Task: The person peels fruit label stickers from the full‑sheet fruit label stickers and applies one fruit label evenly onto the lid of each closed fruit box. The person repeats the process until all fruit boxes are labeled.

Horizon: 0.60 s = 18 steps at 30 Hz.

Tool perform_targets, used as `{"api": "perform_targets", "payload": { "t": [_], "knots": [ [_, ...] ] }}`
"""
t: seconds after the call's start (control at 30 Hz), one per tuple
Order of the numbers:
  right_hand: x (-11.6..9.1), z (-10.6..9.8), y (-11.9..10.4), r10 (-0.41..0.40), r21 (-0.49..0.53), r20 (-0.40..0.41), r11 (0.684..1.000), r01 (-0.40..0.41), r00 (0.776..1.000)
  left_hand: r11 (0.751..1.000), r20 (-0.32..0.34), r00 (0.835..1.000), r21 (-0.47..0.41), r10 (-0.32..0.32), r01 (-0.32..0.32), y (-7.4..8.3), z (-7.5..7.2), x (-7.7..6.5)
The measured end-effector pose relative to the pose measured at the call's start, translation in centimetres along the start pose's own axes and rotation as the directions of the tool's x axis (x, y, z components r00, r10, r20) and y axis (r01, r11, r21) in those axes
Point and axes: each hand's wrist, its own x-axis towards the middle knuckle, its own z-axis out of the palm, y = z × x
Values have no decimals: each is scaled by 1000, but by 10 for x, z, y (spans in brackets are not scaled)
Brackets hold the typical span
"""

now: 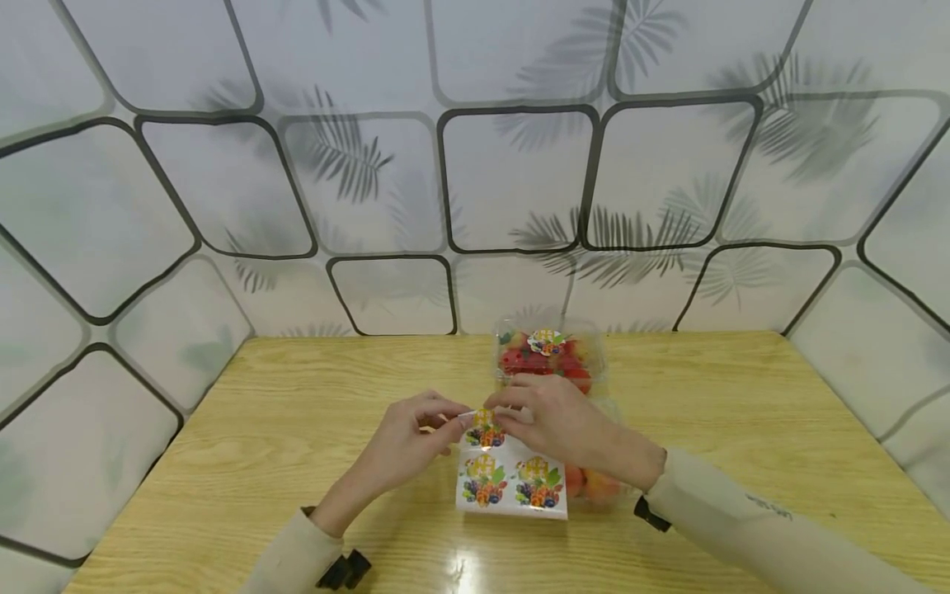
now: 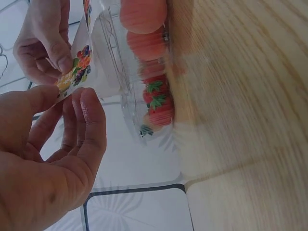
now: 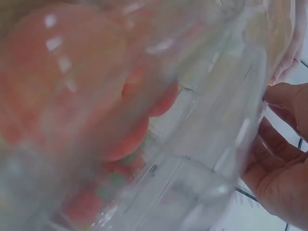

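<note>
A white sheet of fruit stickers (image 1: pixel 512 497), printed with colourful fruit and yellow lettering, is held up over the table. My left hand (image 1: pixel 419 429) pinches its upper left corner between thumb and fingers. At the top edge, my right hand (image 1: pixel 552 417) has its thumb and fingertips on the upper sticker (image 2: pixel 81 69); whether the sticker has lifted from the backing I cannot tell. Behind the sheet and under the right hand is a clear plastic box (image 1: pixel 604 487) of round reddish fruit, partly hidden.
Farther back stands another clear box (image 1: pixel 594 351) of strawberries and other red fruit, with a fruit sticker (image 1: pixel 546 342) on its lid. Both boxes are on a wooden table (image 1: pixel 326 388). A patterned cloth wall (image 1: pixel 386 181) rises at the table's far edge.
</note>
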Motion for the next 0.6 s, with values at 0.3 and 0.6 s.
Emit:
{"api": "perform_targets", "payload": {
  "t": [0.3, 0.6],
  "knots": [
    [0, 2, -2, -115, -132, -71, 986, 105, 991, 992, 32, 998, -111, -54, 58, -3, -1, -1],
    [1, 5, -4, -29, -68, -14, 997, 28, 999, 881, 26, 955, -380, -295, 282, -2, -2, 1]
  ]
}}
